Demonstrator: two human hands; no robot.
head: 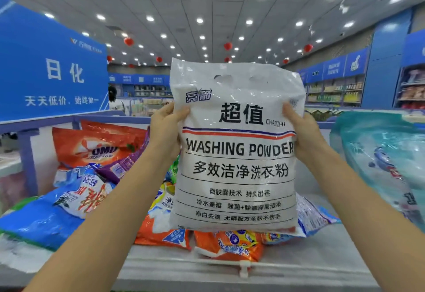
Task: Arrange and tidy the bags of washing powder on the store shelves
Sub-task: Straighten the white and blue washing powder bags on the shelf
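I hold a large white bag of washing powder [236, 153] upright in front of me, its black "WASHING POWDER" print facing me. My left hand [164, 135] grips its left edge and my right hand [301, 130] grips its right edge, both at about mid-height. The bag hangs above the top shelf [322, 252], over a loose heap of other bags. An orange bag [96, 146] leans at the back left, a purple bag [122, 165] lies beside it, and a blue bag [46, 218] lies flat at the left. Orange bags [227, 243] lie under the white one.
A big teal bag [386, 158] stands at the right end of the shelf. A white rail [243, 266] runs along the shelf's front edge. A blue sign [53, 73] rises at the back left. Further shelves line the far wall, and a person stands beyond the sign.
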